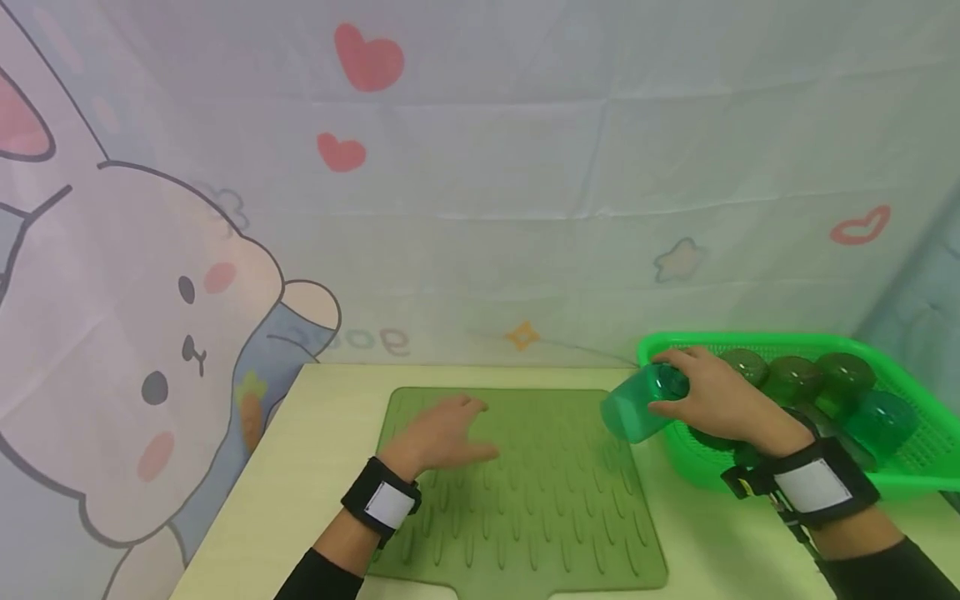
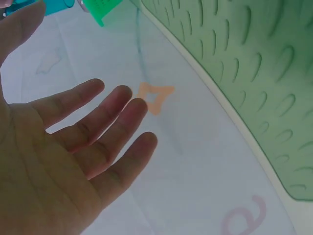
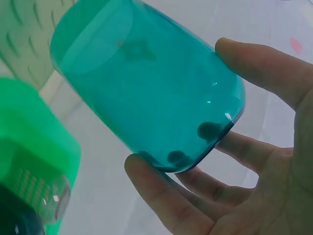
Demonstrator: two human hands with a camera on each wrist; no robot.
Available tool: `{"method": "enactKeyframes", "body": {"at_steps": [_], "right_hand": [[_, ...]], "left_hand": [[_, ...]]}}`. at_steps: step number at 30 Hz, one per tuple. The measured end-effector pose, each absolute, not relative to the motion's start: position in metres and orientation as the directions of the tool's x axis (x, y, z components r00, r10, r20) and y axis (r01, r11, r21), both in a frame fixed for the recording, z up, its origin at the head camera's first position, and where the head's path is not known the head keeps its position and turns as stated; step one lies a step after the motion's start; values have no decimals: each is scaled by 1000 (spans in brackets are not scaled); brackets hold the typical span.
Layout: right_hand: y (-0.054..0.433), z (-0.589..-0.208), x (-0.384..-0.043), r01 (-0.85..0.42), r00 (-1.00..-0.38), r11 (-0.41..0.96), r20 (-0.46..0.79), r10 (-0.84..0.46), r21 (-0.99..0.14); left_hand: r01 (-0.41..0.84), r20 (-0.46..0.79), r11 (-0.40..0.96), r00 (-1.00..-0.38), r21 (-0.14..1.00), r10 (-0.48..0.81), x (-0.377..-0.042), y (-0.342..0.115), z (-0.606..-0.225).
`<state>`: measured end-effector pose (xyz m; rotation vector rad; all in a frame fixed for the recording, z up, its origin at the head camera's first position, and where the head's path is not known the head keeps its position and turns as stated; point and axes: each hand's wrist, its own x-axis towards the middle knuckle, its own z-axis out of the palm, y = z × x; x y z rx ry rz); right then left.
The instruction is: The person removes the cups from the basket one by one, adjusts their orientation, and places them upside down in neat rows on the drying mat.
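A clear teal cup [image 1: 636, 406] is tilted in my right hand [image 1: 720, 396], its mouth toward the left. In the right wrist view, thumb and fingers grip the teal cup [image 3: 156, 83] near its base. It hangs over the right edge of a green ribbed mat [image 1: 540, 467] with a handle-like tab at the front. Above the mat's left part is my left hand [image 1: 447, 435], holding nothing. The left wrist view shows that hand [image 2: 73, 147] with its fingers spread and relaxed, palm visible.
A bright green basket [image 1: 757, 339] stands at the right with several upturned cups inside, some dark [image 1: 793, 379], one teal [image 1: 881, 425]. The pale yellow table [image 1: 300, 483] extends around the mat. A printed cloth [image 1: 487, 208] hangs behind the table.
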<state>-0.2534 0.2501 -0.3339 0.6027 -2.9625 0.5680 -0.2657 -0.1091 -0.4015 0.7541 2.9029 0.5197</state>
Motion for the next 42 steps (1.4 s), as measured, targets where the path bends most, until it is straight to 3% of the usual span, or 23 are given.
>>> {"method": "enactKeyframes", "body": {"at_steps": [14,25,35,42], "right_hand": [[200,-375,-254,-409,-911,758,175,-373,-508],[172,-393,-252,-440,-897,689,245,-368,-576],[162,-413,-250,-291,-946,538,154,-285,-791],[159,-419,-248,-219,-954,464,89,-286,-858]], "left_hand": [[524,50,764,-835,377,548,-269,-72,-407],[559,80,735,-813,384,577,-275,-47,-413],[610,119,731,-786,306,606,-281,-44,-421],[620,120,737,-781,270,613,-281,-45,-424]]}}
